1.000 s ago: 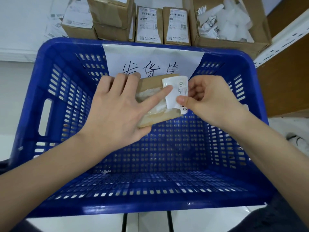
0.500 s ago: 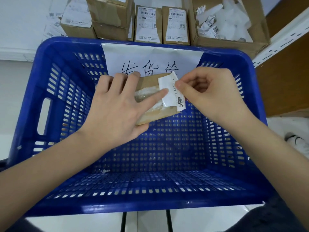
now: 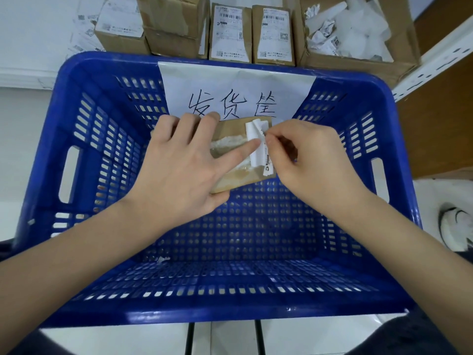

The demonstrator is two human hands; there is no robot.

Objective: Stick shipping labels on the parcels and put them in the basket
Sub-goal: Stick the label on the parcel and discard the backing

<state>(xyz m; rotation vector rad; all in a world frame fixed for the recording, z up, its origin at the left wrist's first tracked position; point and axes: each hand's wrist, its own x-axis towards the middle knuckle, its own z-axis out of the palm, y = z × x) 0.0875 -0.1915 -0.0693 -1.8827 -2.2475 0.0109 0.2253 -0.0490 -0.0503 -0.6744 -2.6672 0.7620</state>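
A small brown cardboard parcel is held above the inside of the blue plastic basket. My left hand lies over its left part, fingers spread, the thumb under its near edge and the index finger pressing on its top. A white label, curled and partly lifted, sits at the parcel's right end. My right hand pinches the label's edge between thumb and fingertips. White torn paper residue shows on the parcel's top.
A white paper sign with handwritten characters hangs on the basket's far wall. Behind the basket stand several labelled brown parcels and an open carton of crumpled white backing paper. A shoe shows at right.
My right hand has shifted left and up along the label, which has curled and bunched more at the parcel's right end. My left hand and the parcel have stayed almost still.
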